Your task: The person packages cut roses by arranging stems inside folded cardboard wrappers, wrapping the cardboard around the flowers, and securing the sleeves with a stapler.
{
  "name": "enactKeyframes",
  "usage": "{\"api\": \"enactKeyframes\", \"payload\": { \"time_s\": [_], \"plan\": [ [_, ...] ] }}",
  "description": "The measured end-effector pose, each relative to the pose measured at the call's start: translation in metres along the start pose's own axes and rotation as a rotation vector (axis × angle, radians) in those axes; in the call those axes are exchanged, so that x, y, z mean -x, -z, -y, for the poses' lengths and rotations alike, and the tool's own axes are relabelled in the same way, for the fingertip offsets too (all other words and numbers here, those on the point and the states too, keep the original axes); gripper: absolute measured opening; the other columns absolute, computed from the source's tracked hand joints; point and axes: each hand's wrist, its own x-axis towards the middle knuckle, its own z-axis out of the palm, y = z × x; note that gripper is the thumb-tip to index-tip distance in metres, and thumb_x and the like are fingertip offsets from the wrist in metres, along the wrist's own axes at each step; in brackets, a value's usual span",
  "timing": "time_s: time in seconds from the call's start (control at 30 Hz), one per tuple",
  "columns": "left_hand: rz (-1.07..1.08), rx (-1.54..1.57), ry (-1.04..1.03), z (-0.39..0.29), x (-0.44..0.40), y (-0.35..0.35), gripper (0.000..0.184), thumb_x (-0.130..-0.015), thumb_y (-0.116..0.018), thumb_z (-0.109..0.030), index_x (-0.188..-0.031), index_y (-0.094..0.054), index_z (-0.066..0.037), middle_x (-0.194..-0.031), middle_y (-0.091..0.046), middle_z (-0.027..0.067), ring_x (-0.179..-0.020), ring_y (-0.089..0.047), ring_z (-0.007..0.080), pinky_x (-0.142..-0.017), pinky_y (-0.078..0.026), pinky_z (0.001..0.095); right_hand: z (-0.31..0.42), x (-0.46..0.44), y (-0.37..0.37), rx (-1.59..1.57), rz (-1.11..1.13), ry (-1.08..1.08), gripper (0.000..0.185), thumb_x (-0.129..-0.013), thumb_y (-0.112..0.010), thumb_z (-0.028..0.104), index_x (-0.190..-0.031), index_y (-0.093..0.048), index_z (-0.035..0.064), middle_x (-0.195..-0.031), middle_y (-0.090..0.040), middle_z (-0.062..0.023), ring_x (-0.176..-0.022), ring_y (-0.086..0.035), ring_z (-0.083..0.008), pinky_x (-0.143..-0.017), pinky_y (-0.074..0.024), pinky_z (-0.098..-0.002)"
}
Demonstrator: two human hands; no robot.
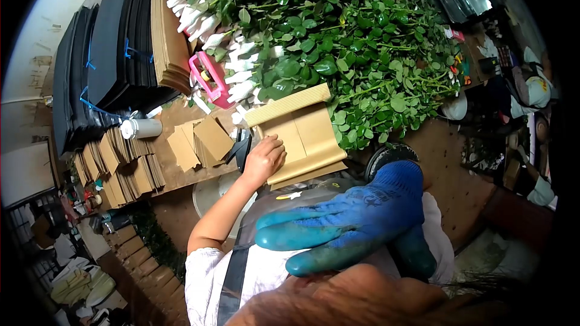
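My bare left hand (264, 160) rests at the left edge of a brown corrugated cardboard sheet (300, 139), its fingers curled onto that edge. The sheet lies at the table's near side, with its far and near edges folded or rolled up and a flat piece in its middle. In a blue and teal rubber-coated glove, my right hand (350, 214) is raised close to the camera, in front of my chest. Its fingers stretch to the left, somewhat apart, with nothing seen in them. Beyond the sheet lies a big pile of leafy green stems (362, 48), with white netted flower heads (241, 78) along its left side.
A pink tape dispenser (209, 79) stands left of the flowers. Small cardboard pieces (202, 140), a white bottle (141, 128) and tall stacks of black sheets (118, 39) fill the table's left. A dark round object (391, 156) sits beyond my glove. Other people (531, 90) are at the far right.
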Motion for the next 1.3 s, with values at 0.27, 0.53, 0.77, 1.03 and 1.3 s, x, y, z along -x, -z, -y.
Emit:
{"api": "enactKeyframes", "payload": {
  "time_s": [0.27,0.53,0.77,1.03,1.3],
  "plan": [
    [-0.009,-0.002,-0.005,-0.001,-0.001,0.000,0.017,-0.076,-0.077,-0.006,-0.091,-0.069,-0.003,-0.101,-0.068,0.0095,-0.106,-0.066,0.0304,-0.093,-0.055,0.0402,0.023,-0.025,0.002,0.412,0.147,0.008,0.066,-0.093,-0.055,0.052,-0.139,-0.042,0.0058,-0.148,-0.039,-0.0199,-0.138,-0.037,-0.0324,-0.112,-0.0295,-0.0426],
    [-0.026,0.003,0.001,0.000,-0.001,-0.001,0.017,-0.077,-0.076,-0.005,-0.091,-0.069,-0.003,-0.101,-0.067,0.0100,-0.106,-0.066,0.0304,-0.093,-0.055,0.0405,0.026,-0.037,0.006,0.578,0.247,0.025,0.056,-0.094,-0.057,0.046,-0.134,-0.050,0.0079,-0.144,-0.046,-0.0186,-0.134,-0.043,-0.0309,-0.108,-0.0352,-0.0401],
    [-0.016,-0.017,-0.008,-0.002,-0.003,0.000,0.017,-0.077,-0.076,-0.006,-0.092,-0.069,-0.003,-0.101,-0.067,0.0101,-0.107,-0.066,0.0304,-0.094,-0.054,0.0409,0.026,-0.043,0.011,0.636,0.306,0.038,0.047,-0.094,-0.060,0.040,-0.129,-0.057,0.0097,-0.140,-0.051,-0.0175,-0.131,-0.049,-0.0295,-0.106,-0.0401,-0.0379],
    [0.006,0.004,0.026,0.000,0.000,-0.002,0.017,-0.078,-0.076,-0.009,-0.093,-0.069,-0.004,-0.103,-0.068,0.0101,-0.108,-0.066,0.0299,-0.097,-0.053,0.0422,0.017,-0.039,0.106,0.905,-0.026,0.160,0.037,-0.095,-0.063,0.034,-0.124,-0.065,0.0117,-0.136,-0.058,-0.0162,-0.127,-0.056,-0.0280,-0.103,-0.0458,-0.0354],
    [-0.010,0.002,0.014,0.000,0.001,-0.003,0.018,-0.077,-0.077,-0.007,-0.092,-0.070,-0.004,-0.102,-0.068,0.0090,-0.106,-0.066,0.0303,-0.094,-0.054,0.0410,-0.059,0.006,0.367,2.209,-0.748,-0.299,0.024,-0.076,-0.070,0.014,-0.099,-0.071,0.0189,-0.119,-0.064,-0.0122,-0.117,-0.058,-0.0313,-0.092,-0.0488,-0.0438]
  ]
}}
